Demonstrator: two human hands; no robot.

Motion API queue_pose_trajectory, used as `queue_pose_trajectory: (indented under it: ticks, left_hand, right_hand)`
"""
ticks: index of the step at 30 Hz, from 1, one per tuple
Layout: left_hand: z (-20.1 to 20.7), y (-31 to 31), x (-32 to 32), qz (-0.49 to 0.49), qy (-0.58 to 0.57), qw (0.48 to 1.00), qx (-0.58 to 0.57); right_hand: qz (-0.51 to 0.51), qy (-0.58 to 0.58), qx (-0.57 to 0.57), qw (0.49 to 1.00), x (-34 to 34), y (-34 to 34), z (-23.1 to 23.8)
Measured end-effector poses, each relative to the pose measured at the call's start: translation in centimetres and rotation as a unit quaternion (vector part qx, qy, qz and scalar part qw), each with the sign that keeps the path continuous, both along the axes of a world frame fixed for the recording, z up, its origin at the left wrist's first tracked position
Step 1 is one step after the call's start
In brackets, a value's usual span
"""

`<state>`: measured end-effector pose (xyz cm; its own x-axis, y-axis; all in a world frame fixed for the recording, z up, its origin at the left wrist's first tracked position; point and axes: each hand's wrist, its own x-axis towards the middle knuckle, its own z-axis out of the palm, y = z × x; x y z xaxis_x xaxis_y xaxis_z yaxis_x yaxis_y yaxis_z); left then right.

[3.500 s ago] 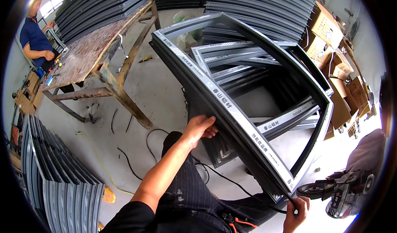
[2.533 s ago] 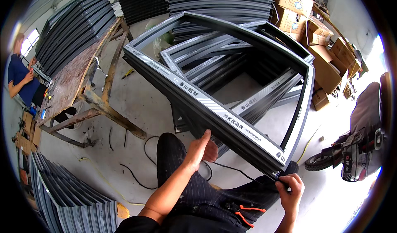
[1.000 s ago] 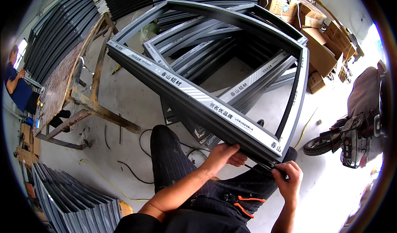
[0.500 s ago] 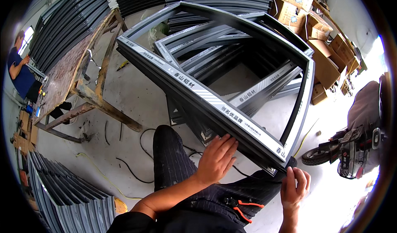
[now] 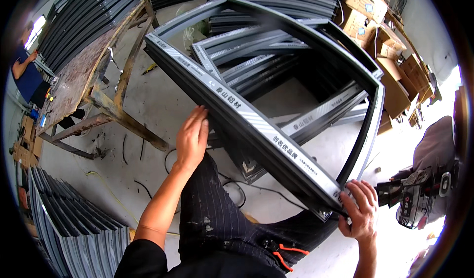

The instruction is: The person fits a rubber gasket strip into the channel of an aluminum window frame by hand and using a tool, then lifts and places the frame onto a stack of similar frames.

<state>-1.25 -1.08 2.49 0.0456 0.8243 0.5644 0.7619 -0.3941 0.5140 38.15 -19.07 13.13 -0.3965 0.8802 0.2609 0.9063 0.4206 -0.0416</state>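
Note:
A dark grey metal window frame (image 5: 256,130), with printed white protective film on its face, lies tilted over other stacked frames in front of me. My left hand (image 5: 191,142) has its fingers stretched out, with the tips against the frame's near outer side. At the near right corner, my right hand (image 5: 360,209) is closed on the frame, fingers over the corner and thumb lower down. Pliers with orange handles (image 5: 291,250) rest on my lap. Beneath the top frame, another filmed frame (image 5: 321,111) lies crosswise.
A worn wooden table (image 5: 74,88) stands at the left, with a person (image 5: 30,75) in dark blue beyond it. Grey profiles (image 5: 81,233) are stacked at lower left. Cardboard boxes (image 5: 365,1) pile up at far right, near a parked two-wheeler (image 5: 424,194). Black cable (image 5: 266,186) crosses the floor.
My left hand has slid left and away from me along the frame's near side. My right hand has come up from below the corner and taken hold of it.

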Motion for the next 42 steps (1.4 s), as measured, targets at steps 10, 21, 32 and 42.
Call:
queue_pose_trajectory:
  ticks: [10, 21, 32, 42]
  left_hand:
    - [1.8, -0.9, 12.6, 0.084, -0.137, 0.987, -0.008]
    - [-0.7, 5.0, 8.1, -0.055, -0.186, 0.980, 0.040]
    - [0.1, 7.6, 4.3, -0.030, -0.263, 0.964, -0.019]
    - [-4.3, -15.8, 1.4, -0.137, -0.608, 0.670, -0.404]
  right_hand:
    - [0.151, 0.092, -0.087, 0.980, 0.4, 9.6, 0.1]
    - [-0.010, 0.129, 0.038, 0.991, -8.7, 5.9, -1.6]
    - [-0.014, 0.212, 0.163, 0.964, -18.3, 9.0, -2.1]
    - [-0.012, 0.276, -0.316, 0.908, -11.9, -7.7, -9.3]
